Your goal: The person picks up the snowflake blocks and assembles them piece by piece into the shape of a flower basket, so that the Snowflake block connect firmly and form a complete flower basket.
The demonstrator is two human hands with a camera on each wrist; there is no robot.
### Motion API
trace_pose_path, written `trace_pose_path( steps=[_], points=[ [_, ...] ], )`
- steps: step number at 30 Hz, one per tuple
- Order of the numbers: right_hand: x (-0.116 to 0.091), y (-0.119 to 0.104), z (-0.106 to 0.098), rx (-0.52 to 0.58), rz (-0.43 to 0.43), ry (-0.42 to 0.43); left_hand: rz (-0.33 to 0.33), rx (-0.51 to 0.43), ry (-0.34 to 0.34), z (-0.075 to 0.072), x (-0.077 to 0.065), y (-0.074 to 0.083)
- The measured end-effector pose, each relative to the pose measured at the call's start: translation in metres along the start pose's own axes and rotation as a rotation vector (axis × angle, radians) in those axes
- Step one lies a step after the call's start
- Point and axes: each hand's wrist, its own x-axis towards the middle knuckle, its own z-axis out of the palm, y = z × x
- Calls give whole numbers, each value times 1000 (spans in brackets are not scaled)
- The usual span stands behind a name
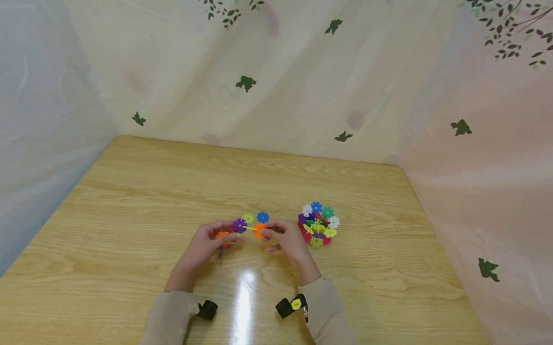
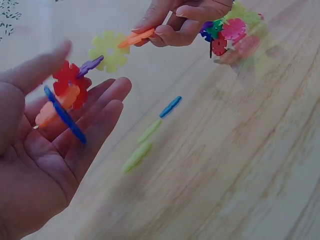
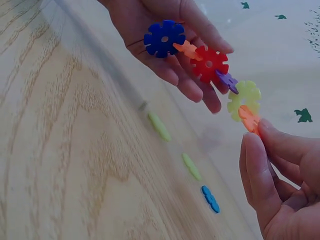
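A chain of slotted snowflake discs stretches between both hands. In the right wrist view it runs from a dark blue disc (image 3: 165,39) through an orange one (image 3: 187,49), a red one (image 3: 210,64), a purple one (image 3: 227,81) and a pale yellow one (image 3: 244,100) to an end orange disc (image 3: 248,119). My right hand (image 1: 290,239) pinches that end orange disc between thumb and fingertips. My left hand (image 2: 55,145) is under the blue end, fingers extended and thumb apart, with the chain's near discs over its palm and fingers.
Loose on the wooden table (image 1: 166,189) lie a blue disc (image 1: 262,217) and two yellow-green discs, one (image 2: 137,157) nearer the left hand. A joined cluster of colourful discs (image 1: 317,229) stands right of the right hand. A leaf-printed cloth (image 1: 297,102) hangs behind the table.
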Motion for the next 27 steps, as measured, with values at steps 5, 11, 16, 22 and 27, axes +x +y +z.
trace_pose_path(
  steps=[5,11,16,22,27],
  points=[
    [8,2,3,9,10,15,-28,-27,45,-4,0,-1],
    [31,3,2,-296,6,115,-32,-90,120,-13,-3,2],
    [47,-1,6,-711,2,143,-17,-95,135,-16,-4,3],
    [54,-10,10,-926,13,122,-9,-127,138,-16,-4,3],
    [51,-12,8,-923,36,118,4,-153,138,-16,-4,3]
  ],
)
